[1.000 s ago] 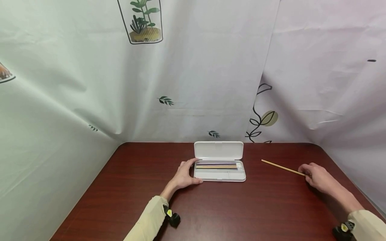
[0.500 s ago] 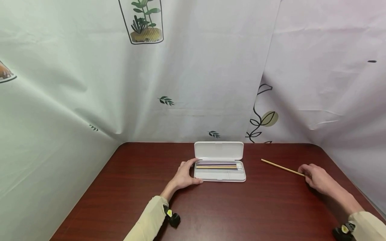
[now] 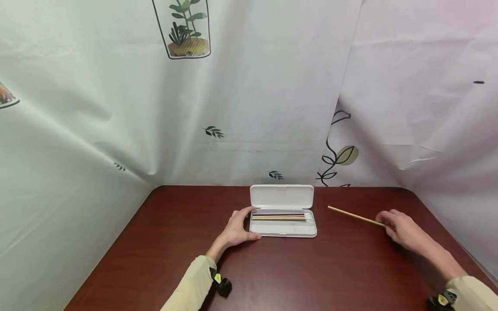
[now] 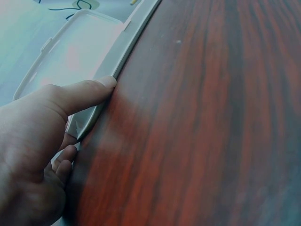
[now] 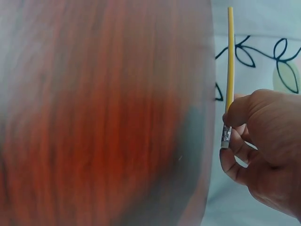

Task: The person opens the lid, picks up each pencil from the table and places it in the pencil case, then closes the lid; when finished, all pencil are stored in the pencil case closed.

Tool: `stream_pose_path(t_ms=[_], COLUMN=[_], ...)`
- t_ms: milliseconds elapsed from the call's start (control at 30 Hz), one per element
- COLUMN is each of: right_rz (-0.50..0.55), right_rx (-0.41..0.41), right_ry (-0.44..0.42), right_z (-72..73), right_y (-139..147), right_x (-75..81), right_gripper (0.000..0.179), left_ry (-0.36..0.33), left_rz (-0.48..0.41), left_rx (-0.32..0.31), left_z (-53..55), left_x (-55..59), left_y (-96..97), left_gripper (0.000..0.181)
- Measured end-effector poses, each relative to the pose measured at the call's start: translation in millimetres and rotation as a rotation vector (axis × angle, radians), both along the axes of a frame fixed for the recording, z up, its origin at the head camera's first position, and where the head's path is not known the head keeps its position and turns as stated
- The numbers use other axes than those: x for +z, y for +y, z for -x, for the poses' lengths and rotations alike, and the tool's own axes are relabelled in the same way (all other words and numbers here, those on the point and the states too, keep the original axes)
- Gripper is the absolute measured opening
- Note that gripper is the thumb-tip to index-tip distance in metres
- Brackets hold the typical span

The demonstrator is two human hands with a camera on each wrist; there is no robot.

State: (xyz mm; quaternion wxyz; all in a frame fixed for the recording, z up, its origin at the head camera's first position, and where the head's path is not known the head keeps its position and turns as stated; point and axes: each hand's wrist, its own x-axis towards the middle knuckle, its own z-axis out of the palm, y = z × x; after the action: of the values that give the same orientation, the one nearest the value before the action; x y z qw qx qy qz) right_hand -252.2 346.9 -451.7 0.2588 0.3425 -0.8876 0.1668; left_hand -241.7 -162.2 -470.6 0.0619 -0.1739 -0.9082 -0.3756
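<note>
A white pencil case (image 3: 268, 228) lies on the table with its lid (image 3: 282, 196) raised. Several pencils (image 3: 278, 217) lie side by side in its rear compartment. My left hand (image 3: 234, 230) holds the case by its left end, thumb on the front edge and fingers toward the back. In the left wrist view that thumb (image 4: 89, 94) presses the case's edge. Off to the right, my right hand (image 3: 403, 230) pinches a yellow pencil (image 3: 352, 214) near its eraser end, the other end pointing left toward the case. The right wrist view shows the pencil's silver ferrule (image 5: 226, 134) by the fingers.
The dark red wooden table (image 3: 194, 216) extends around the case. Behind it and at both sides hangs a pale cloth (image 3: 272, 108) printed with plants. Each wrist carries a small black camera, such as the left camera (image 3: 223, 287).
My right hand has shifted slightly left with the yellow pencil, bringing it nearer the case. The left hand keeps its hold. The whole head view has dropped a few pixels.
</note>
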Motion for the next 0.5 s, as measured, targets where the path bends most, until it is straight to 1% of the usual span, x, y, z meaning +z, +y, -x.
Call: stream_pose_path(t_ms=[233,500], right_rz=[0.003,0.0], right_rx=[0.067,0.082], right_ry=[0.044,0.028], right_z=[1.0,3.5], right_y=[-18.0,-38.3], right_x=[9.3,19.8], right_gripper=[0.046,0.047], left_ry=[-0.007,-0.01], left_rz=[-0.009,-0.018], left_rx=[-0.003,-0.004], left_z=[-0.3,-0.5], left_x=[0.3,0.7], left_y=[0.2,0.3], left_gripper=[0.087,0.087])
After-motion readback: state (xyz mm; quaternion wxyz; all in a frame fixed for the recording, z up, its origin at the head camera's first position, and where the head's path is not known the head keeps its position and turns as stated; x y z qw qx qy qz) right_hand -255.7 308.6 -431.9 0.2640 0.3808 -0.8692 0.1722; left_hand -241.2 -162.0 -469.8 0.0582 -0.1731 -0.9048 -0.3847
